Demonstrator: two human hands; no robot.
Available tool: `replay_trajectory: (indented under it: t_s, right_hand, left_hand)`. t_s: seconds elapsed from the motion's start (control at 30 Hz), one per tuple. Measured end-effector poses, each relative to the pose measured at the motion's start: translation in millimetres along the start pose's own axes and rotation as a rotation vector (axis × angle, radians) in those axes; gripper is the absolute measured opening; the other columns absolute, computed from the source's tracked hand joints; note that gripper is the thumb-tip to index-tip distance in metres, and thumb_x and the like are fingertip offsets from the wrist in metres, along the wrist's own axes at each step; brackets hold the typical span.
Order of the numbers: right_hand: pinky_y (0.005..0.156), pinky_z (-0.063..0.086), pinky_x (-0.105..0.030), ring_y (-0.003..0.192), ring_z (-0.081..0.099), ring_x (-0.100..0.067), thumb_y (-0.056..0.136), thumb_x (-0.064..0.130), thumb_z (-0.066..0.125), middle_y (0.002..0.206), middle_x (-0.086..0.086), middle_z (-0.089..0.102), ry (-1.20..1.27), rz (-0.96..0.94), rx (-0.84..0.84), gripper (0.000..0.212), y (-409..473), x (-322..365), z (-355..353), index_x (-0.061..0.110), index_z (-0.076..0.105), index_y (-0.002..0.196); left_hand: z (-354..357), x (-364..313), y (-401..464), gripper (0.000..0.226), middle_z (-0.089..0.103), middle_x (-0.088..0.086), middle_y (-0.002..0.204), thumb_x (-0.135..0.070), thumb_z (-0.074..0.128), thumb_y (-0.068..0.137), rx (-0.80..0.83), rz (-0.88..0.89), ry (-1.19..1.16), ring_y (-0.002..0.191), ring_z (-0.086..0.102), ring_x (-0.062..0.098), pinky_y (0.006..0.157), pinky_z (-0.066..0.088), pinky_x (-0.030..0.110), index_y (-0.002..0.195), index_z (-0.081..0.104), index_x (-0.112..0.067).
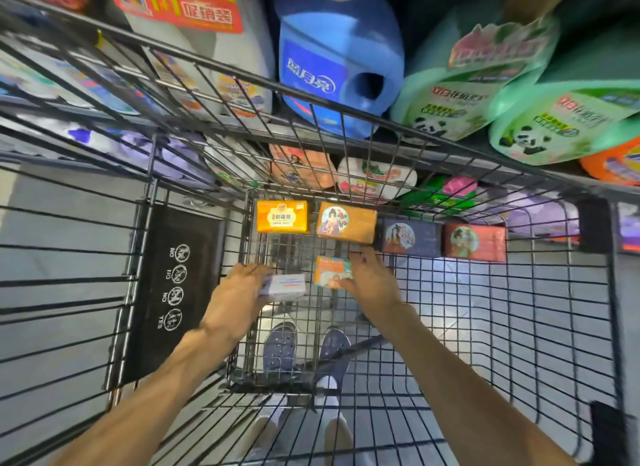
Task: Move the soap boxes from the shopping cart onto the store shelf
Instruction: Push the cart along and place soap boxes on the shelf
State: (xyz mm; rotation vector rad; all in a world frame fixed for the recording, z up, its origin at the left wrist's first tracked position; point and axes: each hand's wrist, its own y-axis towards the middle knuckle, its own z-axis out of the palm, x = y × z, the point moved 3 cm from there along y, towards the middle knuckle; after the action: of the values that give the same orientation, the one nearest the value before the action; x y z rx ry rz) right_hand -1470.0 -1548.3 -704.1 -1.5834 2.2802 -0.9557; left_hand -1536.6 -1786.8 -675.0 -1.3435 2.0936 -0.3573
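Both your arms reached forward and down into the cart (519, 292), forearms bare and angled inward toward its far end. Your left hand (239, 289) lay palm-inward with the wrist nearly straight, its fingers curled round the near end of a white box (285, 287) and holding it just above the wire floor. Your right hand (372, 282) was turned back-up, thumb and fingers pinching a small orange-and-teal box (332, 271) by its right edge, with the fingertips stretched toward the row beyond. That row stood against the cart's far wall: a yellow box (282, 216) on the left, an orange box (346, 223) just beside it, then a dark blue box (412, 237) and a red box (474, 242) touching each other. Beyond the cart's rim the shelf (540, 160) carried a blue jug (332, 67) and green pouches (460, 98). Your shoes (280, 351) showed through the wire below.
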Motion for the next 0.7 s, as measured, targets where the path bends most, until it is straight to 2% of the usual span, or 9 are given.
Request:
replay_trajectory:
  t_s: [0.07, 0.2, 0.3, 0.37, 0.5, 0.6, 0.63, 0.7]
  right_hand:
    - [0.097, 0.05, -0.045, 0.125, 0.049, -0.032, 0.086, 0.042, 0.07, 0.14, -0.012, 0.044, 0.026, 0.007, -0.004, 0.073, -0.3, -0.6, 4.0, 0.009, 0.037, 0.142]
    - [0.095, 0.048, -0.042, 0.12, 0.052, -0.032, 0.085, 0.024, 0.075, 0.127, -0.013, 0.058, 0.13, 0.023, 0.005, 0.066, -6.3, 0.3, 5.0, 0.01, 0.038, 0.137]
    - [0.105, 0.04, -0.038, 0.126, 0.045, -0.029, 0.087, 0.022, 0.072, 0.134, -0.01, 0.052, 0.144, -0.01, 0.026, 0.061, -17.8, -4.3, -2.4, 0.012, 0.044, 0.14]
    - [0.105, 0.039, -0.036, 0.127, 0.043, -0.029, 0.087, 0.021, 0.072, 0.134, -0.01, 0.049, 0.178, -0.039, 0.033, 0.057, -34.1, -9.2, -15.0, 0.013, 0.05, 0.138]
    - [0.087, 0.051, -0.035, 0.107, 0.06, -0.024, 0.082, 0.027, 0.075, 0.114, -0.005, 0.063, 0.292, -0.041, -0.058, 0.045, -83.4, -19.4, -62.7, 0.019, 0.06, 0.124]
    - [0.087, 0.052, -0.037, 0.108, 0.062, -0.026, 0.089, 0.033, 0.067, 0.118, -0.005, 0.065, 0.262, 0.001, -0.077, 0.045, -138.7, -25.5, -118.2, 0.023, 0.056, 0.131]
    - [0.087, 0.052, -0.036, 0.108, 0.062, -0.027, 0.091, 0.03, 0.065, 0.12, -0.006, 0.064, 0.289, 0.028, -0.084, 0.044, -158.9, -32.2, -134.5, 0.022, 0.056, 0.133]
    - [0.086, 0.051, -0.03, 0.111, 0.063, -0.025, 0.091, 0.026, 0.067, 0.122, -0.002, 0.064, 0.399, 0.06, -0.158, 0.041, -204.4, -42.7, -171.5, 0.024, 0.059, 0.131]
  left_hand:
    - [-1.5, -2.1, -4.5, 0.051, 0.064, -0.003, 0.128, -0.031, 0.072, 0.09, -0.016, 0.008, -0.008, 0.117, 0.053, 0.018, 0.102, 0.047, 0.035, 0.138, 0.054, -0.024]
    - [-8.5, -4.0, -17.1, 0.053, 0.063, -0.005, 0.132, -0.035, 0.072, 0.089, -0.012, 0.011, -0.05, 0.122, 0.055, 0.016, 0.108, 0.046, 0.035, 0.137, 0.054, -0.026]
    - [-22.2, -11.5, -26.8, 0.049, 0.064, -0.006, 0.131, -0.033, 0.074, 0.088, 0.008, 0.008, -0.095, 0.116, 0.062, 0.012, 0.105, 0.047, 0.029, 0.134, 0.057, -0.026]
    - [-37.0, -21.2, -34.2, 0.048, 0.066, -0.006, 0.127, -0.032, 0.075, 0.087, 0.015, 0.016, -0.107, 0.108, 0.065, 0.01, 0.1, 0.049, 0.024, 0.131, 0.058, -0.026]
    - [-82.2, -46.9, -49.0, 0.043, 0.068, -0.006, 0.124, -0.031, 0.076, 0.087, 0.039, 0.093, -0.114, 0.098, 0.064, 0.007, 0.091, 0.049, 0.018, 0.127, 0.062, -0.028]
    - [-129.1, -83.9, -64.6, 0.045, 0.068, -0.002, 0.122, -0.027, 0.079, 0.084, 0.055, 0.189, -0.124, 0.106, 0.066, 0.016, 0.095, 0.052, 0.028, 0.126, 0.065, -0.022]
    - [-145.4, -99.4, -72.8, 0.044, 0.069, -0.001, 0.117, -0.023, 0.08, 0.084, 0.04, 0.229, -0.142, 0.105, 0.066, 0.018, 0.091, 0.051, 0.025, 0.125, 0.066, -0.018]
    - [-178.6, -132.2, -94.9, 0.041, 0.068, -0.005, 0.109, -0.019, 0.082, 0.083, 0.009, 0.317, -0.178, 0.097, 0.064, 0.008, 0.078, 0.044, 0.007, 0.121, 0.068, -0.018]
